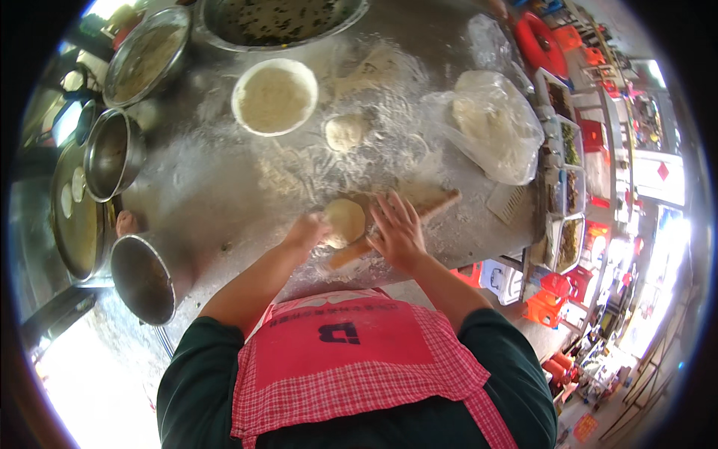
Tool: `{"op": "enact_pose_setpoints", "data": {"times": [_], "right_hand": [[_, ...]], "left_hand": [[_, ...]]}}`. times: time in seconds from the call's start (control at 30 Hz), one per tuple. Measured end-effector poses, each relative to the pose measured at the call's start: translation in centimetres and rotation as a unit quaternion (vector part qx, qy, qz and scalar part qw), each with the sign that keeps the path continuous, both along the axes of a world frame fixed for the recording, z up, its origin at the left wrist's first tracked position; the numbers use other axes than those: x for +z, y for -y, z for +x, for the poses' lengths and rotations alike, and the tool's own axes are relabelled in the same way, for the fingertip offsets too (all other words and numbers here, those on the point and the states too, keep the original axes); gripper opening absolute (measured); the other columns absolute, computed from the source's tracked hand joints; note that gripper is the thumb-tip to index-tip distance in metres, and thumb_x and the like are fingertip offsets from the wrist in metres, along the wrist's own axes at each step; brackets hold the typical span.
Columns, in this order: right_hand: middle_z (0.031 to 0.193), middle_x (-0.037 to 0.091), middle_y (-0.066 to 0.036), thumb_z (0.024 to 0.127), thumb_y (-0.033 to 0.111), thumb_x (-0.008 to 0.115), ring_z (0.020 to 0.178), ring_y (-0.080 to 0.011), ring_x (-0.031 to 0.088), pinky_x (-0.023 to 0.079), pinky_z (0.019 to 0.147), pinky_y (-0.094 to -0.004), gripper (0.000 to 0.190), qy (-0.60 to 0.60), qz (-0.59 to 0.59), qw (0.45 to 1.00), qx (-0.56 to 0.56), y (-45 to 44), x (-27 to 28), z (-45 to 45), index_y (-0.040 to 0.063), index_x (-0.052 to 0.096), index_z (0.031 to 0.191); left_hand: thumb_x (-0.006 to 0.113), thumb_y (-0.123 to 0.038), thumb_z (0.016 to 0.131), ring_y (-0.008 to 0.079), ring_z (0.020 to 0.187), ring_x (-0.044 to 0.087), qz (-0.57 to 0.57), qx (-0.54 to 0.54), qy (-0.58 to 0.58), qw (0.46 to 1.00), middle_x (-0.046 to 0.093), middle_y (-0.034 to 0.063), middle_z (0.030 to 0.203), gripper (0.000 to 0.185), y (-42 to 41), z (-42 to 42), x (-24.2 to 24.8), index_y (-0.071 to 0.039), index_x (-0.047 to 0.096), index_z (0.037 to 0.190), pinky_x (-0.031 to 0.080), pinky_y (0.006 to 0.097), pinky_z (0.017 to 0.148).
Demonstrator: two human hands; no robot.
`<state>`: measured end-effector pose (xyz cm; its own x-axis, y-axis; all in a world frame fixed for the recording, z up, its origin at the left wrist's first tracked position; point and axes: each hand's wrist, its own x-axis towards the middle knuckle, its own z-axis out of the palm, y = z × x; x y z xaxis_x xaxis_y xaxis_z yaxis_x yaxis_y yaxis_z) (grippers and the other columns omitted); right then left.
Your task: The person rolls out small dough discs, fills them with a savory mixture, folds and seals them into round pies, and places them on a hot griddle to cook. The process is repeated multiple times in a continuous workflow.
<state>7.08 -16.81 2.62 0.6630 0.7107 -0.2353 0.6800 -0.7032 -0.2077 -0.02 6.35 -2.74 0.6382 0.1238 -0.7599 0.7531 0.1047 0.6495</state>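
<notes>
A flattened round of dough point(345, 220) lies on the floury metal worktop point(207, 185) before me. My left hand point(309, 231) pinches its left edge, and the fingertips are blurred. Just right of the dough, a wooden rolling pin point(349, 255) runs slantwise up to the right. My right hand point(399, 231) lies flat across the pin's middle with its fingers stretched out and apart, hiding that stretch of wood. Beyond my hands sits a small dough ball point(343, 133) dusted with flour. A large lump of dough point(482, 115) rests in a clear plastic bag point(513, 154) on the right.
A white-rimmed bowl point(307, 74) of pale powder stands beyond the hands, near a large metal basin point(359, 14). Metal bowls point(134, 140) line the left, beside a round pan point(84, 230) holding pale rounds. Another person's hand point(127, 223) shows there. Food-filled containers point(571, 188) line the right.
</notes>
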Motion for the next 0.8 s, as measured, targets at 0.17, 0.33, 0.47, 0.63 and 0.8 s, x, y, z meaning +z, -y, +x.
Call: {"op": "enact_pose_setpoints", "data": {"times": [0.17,0.33,0.47,0.63,0.8], "right_hand": [[0.16,0.031,-0.012,0.095,0.044,0.057,0.15,-0.0341,0.021,0.017,0.122,-0.0509,0.064,0.054,0.074,0.995,-0.026,-5.4,-2.7,5.5,0.007,0.045,0.146],[0.16,0.031,-0.012,0.096,0.039,0.055,0.149,-0.0355,0.024,0.017,0.123,-0.0475,0.062,0.001,0.035,0.999,-0.001,1.4,-0.1,-0.7,0.007,0.044,0.147],[0.161,0.028,-0.012,0.097,0.04,0.053,0.15,-0.0339,0.022,0.016,0.123,-0.0487,0.062,0.022,0.025,0.999,0.007,-2.0,-0.8,1.5,0.007,0.043,0.148],[0.16,0.028,-0.015,0.094,0.042,0.056,0.15,-0.0351,0.022,0.015,0.122,-0.0515,0.066,0.032,0.056,0.998,0.003,-4.6,-1.8,4.4,0.007,0.042,0.148],[0.159,0.031,-0.014,0.091,0.04,0.061,0.15,-0.0345,0.023,0.016,0.122,-0.0522,0.07,-0.023,-0.012,1.0,0.014,4.3,-0.4,-3.1,0.006,0.04,0.149]], "left_hand": [[0.063,-0.035,0.09,0.0289,0.086,0.072,0.257,-0.331,0.168,0.892,0.073,0.0182,0.101,0.029,-0.4,6.3,5.8,-0.018,0.073,0.111,0.056,0.0422,0.079],[0.062,-0.019,0.09,0.0175,0.077,0.067,-0.097,0.218,-0.048,0.97,0.064,0.0086,0.086,0.029,-2.5,1.3,0.5,-0.002,0.066,0.113,0.056,0.0298,0.065],[0.061,-0.023,0.092,0.0203,0.072,0.067,0.037,-0.13,0.036,0.99,0.067,0.0115,0.087,0.034,-1.0,1.3,-0.2,-0.004,0.065,0.12,0.056,0.0362,0.066],[0.065,-0.026,0.092,0.0208,0.074,0.068,0.219,-0.3,0.126,0.92,0.068,0.0122,0.079,0.032,-1.3,5.1,3.1,-0.004,0.069,0.114,0.055,0.0403,0.071],[0.066,-0.024,0.091,0.0201,0.078,0.069,-0.072,0.162,-0.045,0.983,0.07,0.0143,0.085,0.033,-2.2,-1.2,1.2,-0.001,0.068,0.115,0.056,0.0411,0.073]]}}
